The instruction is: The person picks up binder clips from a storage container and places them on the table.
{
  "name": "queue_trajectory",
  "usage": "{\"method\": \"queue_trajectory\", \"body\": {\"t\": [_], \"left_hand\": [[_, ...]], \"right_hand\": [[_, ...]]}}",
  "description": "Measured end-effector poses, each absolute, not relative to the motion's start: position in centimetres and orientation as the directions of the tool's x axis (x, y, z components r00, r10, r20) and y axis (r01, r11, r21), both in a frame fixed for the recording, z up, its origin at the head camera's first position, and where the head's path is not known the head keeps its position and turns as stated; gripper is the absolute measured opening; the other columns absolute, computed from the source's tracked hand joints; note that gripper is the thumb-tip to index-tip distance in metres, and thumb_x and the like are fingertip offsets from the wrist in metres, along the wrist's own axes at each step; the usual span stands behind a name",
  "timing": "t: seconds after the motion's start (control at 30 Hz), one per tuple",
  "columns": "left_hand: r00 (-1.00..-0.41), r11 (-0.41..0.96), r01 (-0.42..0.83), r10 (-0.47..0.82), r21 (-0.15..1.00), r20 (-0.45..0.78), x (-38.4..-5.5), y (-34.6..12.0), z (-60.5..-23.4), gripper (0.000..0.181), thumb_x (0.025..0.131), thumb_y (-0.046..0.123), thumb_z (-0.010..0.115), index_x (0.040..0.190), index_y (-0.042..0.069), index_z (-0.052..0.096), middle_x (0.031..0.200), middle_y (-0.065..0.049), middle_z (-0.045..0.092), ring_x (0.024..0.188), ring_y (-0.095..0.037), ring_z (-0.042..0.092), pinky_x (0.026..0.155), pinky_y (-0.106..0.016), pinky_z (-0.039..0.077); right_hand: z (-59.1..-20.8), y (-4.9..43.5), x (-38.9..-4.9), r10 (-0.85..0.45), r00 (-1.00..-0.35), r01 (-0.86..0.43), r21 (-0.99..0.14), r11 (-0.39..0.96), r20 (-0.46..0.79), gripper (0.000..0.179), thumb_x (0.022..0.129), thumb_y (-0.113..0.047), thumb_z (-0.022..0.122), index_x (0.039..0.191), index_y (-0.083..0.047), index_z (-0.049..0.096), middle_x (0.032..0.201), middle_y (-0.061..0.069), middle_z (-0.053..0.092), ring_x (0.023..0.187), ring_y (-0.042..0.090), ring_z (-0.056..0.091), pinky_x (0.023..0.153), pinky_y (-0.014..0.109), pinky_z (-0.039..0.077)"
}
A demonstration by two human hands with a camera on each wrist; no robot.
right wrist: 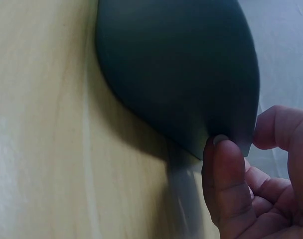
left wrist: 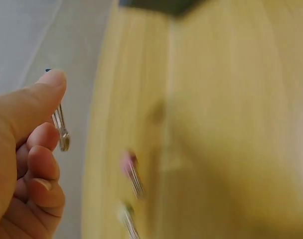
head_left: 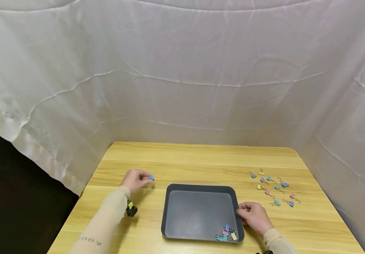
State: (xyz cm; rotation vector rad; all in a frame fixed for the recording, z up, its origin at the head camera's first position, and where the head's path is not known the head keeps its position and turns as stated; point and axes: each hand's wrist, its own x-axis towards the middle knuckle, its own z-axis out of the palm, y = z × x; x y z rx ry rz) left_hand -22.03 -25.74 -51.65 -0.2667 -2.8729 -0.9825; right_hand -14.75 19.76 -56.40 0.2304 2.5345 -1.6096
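In the head view my left hand [head_left: 135, 180] holds a blue binder clip [head_left: 151, 177] above the table, left of the tray. The left wrist view shows the thumb and fingers pinching it, its metal handles [left wrist: 59, 122] sticking out below the thumb. My right hand [head_left: 253, 216] grips the right edge of a dark grey tray [head_left: 198, 187]; seen from the right wrist, thumb and fingers lie on either side of the tray wall [right wrist: 181, 79]. Several binder clips [head_left: 225, 233] in blue, pink, teal and yellow lie in the tray's near right corner.
Several more coloured binder clips [head_left: 277, 187] are scattered on the wooden table [head_left: 201, 158] to the right. In the left wrist view, a pink clip [left wrist: 129, 164] and a pale clip [left wrist: 126, 214] lie blurred on the tabletop. Pale curtains [head_left: 201, 106] surround the back and sides.
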Motion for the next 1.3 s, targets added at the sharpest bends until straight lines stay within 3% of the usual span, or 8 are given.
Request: {"method": "queue_trajectory", "body": {"t": [0.23,0.47,0.73,1.07,1.3], "left_hand": [[-0.994,0.799,0.107,0.067,0.591,0.09,-20.0,-30.0,-53.7,0.016,0.077,0.021,0.081,0.084,0.008,0.075,0.064,0.005,0.056,0.059,-0.01,0.047,0.052,-0.023,0.04],[-0.997,0.791,0.076,0.062,0.607,0.044,-19.0,-31.1,-54.7,0.013,0.077,0.018,0.081,0.074,0.011,0.07,0.06,0.004,0.051,0.055,-0.01,0.045,0.05,-0.022,0.037],[-0.999,0.804,0.047,0.033,0.593,0.036,-18.7,-31.3,-55.4,0.022,0.076,0.017,0.082,0.093,0.004,0.075,0.065,0.005,0.055,0.061,-0.011,0.048,0.055,-0.023,0.041],[-0.997,0.79,0.066,0.029,0.61,0.07,-18.8,-30.9,-54.5,0.028,0.077,0.019,0.082,0.097,0.001,0.074,0.067,0.006,0.057,0.062,-0.011,0.05,0.054,-0.023,0.043],[-0.979,0.765,0.197,0.122,0.613,0.162,-19.4,-27.8,-52.8,0.029,0.074,0.018,0.084,0.096,0.001,0.075,0.072,0.003,0.065,0.062,-0.007,0.052,0.058,-0.023,0.046]], "right_hand": [[-56.5,19.8,-14.8,0.061,-0.978,0.205,-0.888,0.413,-0.197,0.02,0.079,-0.002,0.067,0.097,0.007,0.067,0.078,0.008,0.067,0.064,0.02,0.063,0.056,0.032,0.055],[-56.5,19.9,-14.7,0.058,-0.979,0.2,-0.889,0.412,-0.193,0.02,0.079,-0.002,0.067,0.096,0.007,0.067,0.078,0.008,0.067,0.063,0.02,0.063,0.055,0.031,0.055],[-56.5,19.8,-14.7,0.06,-0.979,0.201,-0.887,0.415,-0.193,0.019,0.079,-0.002,0.067,0.096,0.007,0.067,0.077,0.008,0.067,0.063,0.02,0.063,0.055,0.031,0.055],[-56.5,19.7,-14.9,0.049,-0.981,0.192,-0.888,0.417,-0.189,0.019,0.079,-0.002,0.067,0.095,0.007,0.067,0.076,0.008,0.067,0.063,0.019,0.063,0.055,0.031,0.055],[-56.5,19.9,-14.9,0.052,-0.979,0.202,-0.886,0.418,-0.198,0.018,0.079,-0.002,0.067,0.095,0.007,0.067,0.076,0.007,0.067,0.062,0.019,0.062,0.054,0.031,0.054]]}}
